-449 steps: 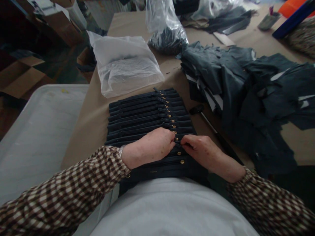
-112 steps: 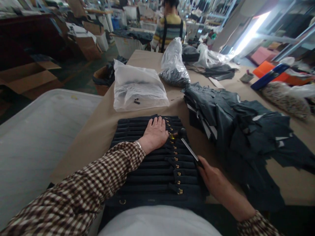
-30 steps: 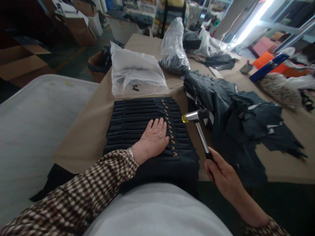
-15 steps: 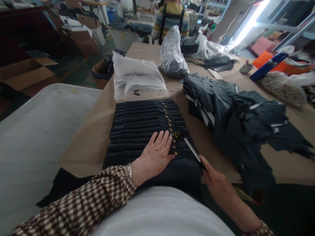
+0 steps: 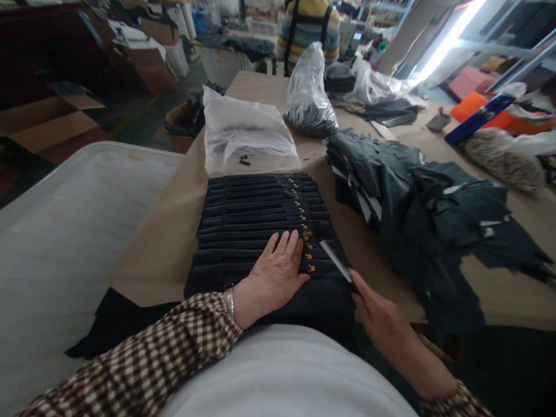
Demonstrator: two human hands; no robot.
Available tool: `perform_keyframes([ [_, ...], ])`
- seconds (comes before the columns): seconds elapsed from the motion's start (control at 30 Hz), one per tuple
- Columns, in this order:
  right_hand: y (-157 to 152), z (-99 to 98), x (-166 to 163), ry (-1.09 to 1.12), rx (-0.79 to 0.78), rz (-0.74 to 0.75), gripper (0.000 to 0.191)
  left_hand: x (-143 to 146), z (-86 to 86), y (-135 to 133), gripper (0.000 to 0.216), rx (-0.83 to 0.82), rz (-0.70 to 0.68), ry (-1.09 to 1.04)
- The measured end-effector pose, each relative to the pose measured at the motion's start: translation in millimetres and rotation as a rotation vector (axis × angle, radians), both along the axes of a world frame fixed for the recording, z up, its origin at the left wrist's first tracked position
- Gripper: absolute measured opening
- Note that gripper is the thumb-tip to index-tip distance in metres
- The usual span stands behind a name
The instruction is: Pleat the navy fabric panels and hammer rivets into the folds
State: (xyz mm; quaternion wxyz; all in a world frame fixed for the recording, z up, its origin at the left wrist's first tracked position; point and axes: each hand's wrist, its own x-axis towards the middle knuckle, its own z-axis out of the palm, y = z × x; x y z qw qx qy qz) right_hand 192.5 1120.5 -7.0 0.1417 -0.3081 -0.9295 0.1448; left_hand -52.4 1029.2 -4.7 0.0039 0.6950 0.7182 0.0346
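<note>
Overlapping dark fabric pieces (image 5: pixel 243 223) lie in a row of folds on the table, with gold-coloured zipper sliders (image 5: pixel 311 268) lined up along their right part. My left hand (image 5: pixel 275 275) rests flat on the folds, fingers stretched out, its fingertips just left of the sliders. In my right hand (image 5: pixel 386 321) is the handle end of a hammer (image 5: pixel 335 260) with a metal shaft. Its dark, yellow-tipped head is blurred and lies at the sliders beside my left fingertips; whether it touches one I cannot tell.
Behind the folds lies a white plastic bag (image 5: pixel 252 130) with small dark parts on it. A clear bag (image 5: pixel 308 92) stands farther back. Dark cut pieces (image 5: pixel 417 202) are heaped at right. A large pale bin (image 5: pixel 78 249) is at left. Someone in a striped top (image 5: pixel 310 35) is beyond the table.
The hammer head has shifted slightly left and is more blurred. My left hand stays flat in place. The whole view has shifted a little.
</note>
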Motion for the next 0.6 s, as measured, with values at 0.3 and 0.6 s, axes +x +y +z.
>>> perform_keyframes([
  [0.3,-14.2,8.3,14.5,0.028,0.021,-0.040,0.048,-0.4,-1.6,-0.1,0.069,0.020,-0.005,-0.020],
  [0.6,-22.6,30.1,31.2,-0.024,0.003,-0.033,0.051,-0.4,-0.3,-2.2,0.068,0.024,-0.016,-0.005],
])
